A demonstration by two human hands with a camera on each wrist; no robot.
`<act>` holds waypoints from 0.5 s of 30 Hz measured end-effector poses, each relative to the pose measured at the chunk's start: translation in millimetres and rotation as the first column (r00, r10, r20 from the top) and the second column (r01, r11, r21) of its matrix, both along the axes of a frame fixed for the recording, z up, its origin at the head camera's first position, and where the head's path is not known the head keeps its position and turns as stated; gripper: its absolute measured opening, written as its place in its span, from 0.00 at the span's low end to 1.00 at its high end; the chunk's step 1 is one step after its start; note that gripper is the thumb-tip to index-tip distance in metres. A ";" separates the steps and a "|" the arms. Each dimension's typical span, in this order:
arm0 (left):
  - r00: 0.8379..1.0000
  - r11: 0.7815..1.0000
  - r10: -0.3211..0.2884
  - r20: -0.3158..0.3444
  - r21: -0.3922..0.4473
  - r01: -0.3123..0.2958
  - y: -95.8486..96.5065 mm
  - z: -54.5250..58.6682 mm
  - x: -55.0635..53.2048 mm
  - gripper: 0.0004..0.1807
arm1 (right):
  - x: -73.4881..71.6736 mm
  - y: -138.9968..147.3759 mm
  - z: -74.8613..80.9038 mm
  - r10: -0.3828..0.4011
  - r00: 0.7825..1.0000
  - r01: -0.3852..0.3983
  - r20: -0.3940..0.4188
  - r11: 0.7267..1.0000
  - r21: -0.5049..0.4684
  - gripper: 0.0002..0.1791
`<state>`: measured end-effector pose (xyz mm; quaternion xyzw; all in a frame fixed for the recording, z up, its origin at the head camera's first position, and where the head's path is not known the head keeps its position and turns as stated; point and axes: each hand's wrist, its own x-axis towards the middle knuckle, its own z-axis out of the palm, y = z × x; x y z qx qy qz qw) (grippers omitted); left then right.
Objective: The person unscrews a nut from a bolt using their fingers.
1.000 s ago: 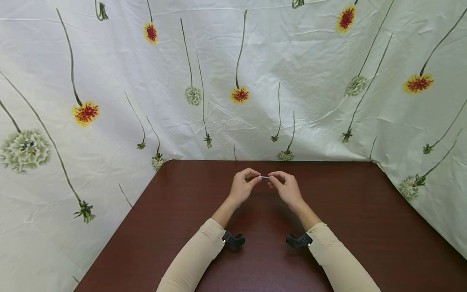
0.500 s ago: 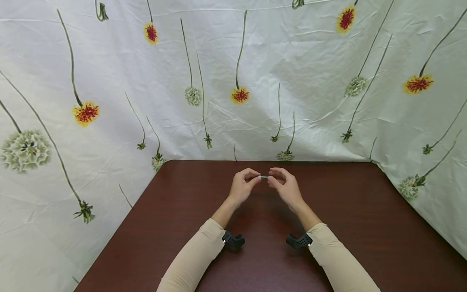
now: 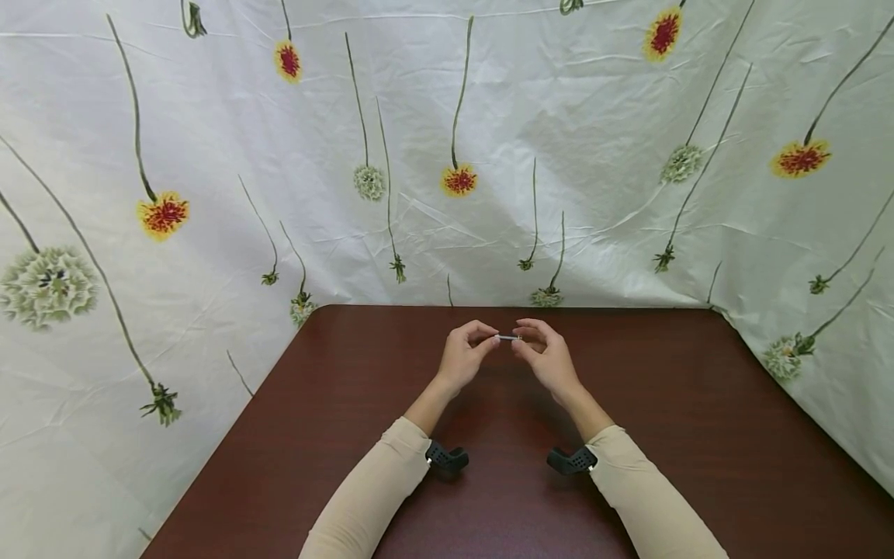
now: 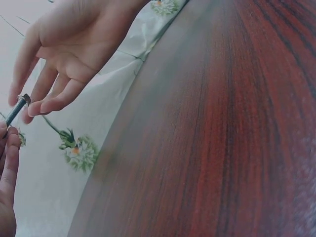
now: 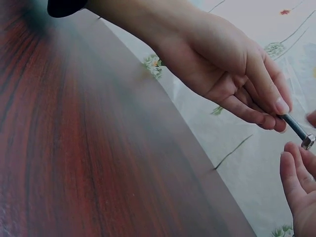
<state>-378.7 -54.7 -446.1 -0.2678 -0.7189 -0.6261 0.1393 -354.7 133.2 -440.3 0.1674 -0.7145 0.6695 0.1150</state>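
My left hand [image 3: 462, 359] pinches one end of a small metal bolt [image 3: 507, 338], held level above the far part of the table. In the right wrist view, the thumb and fingers of the left hand [image 5: 222, 69] close on the end of the dark threaded shank. A shiny hexagonal piece [image 5: 308, 142] sits at the bolt's other end; whether head or nut, I cannot tell. My right hand [image 3: 555, 365] is around that end with thumb and fingers spread. In the left wrist view, its fingertips lie close beside the bolt [image 4: 16, 111]; contact is unclear.
A dark red-brown wooden table [image 3: 335, 435] lies beneath both arms. White cloth with printed flowers [image 3: 419, 116] hangs behind the table and along its sides. Black straps with camera mounts [image 3: 447, 458] are on both forearms, low over the tabletop.
My right thumb and fingers, closed on the bolt's right end a second ago, are now spread, so that end shows between them. The left hand keeps its pinch in the same place.
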 end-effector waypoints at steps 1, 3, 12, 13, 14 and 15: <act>1.000 1.000 0.000 0.001 0.004 0.000 0.1 -1.6 -1.4 0.07 | 0.9 -0.4 1.0 -0.006 1.000 0.006 0.009 1.000 0.000 0.18; 1.000 1.000 0.002 0.001 0.012 -0.002 0.2 -3.1 -2.7 0.07 | 3.1 -1.2 3.8 -0.018 1.000 0.018 0.024 1.000 0.007 0.15; 1.000 1.000 0.007 -0.013 0.017 -0.007 -0.6 -4.3 -3.2 0.09 | 6.8 -1.9 7.0 -0.033 0.999 0.035 -0.028 0.997 0.067 0.15; 1.000 1.000 0.007 -0.011 0.013 -0.007 -0.7 -4.3 -3.4 0.08 | 4.9 -1.6 4.8 -0.032 0.999 0.034 -0.030 0.998 0.057 0.16; 1.000 1.000 0.007 -0.011 0.009 -0.007 -0.7 -4.3 -3.6 0.08 | 3.8 -1.4 3.3 -0.029 0.999 0.030 -0.030 0.999 0.044 0.17; 1.000 1.000 0.008 -0.011 0.006 -0.007 -0.7 -4.3 -3.9 0.08 | 2.3 -1.1 1.6 -0.028 0.999 0.029 -0.028 0.999 0.030 0.17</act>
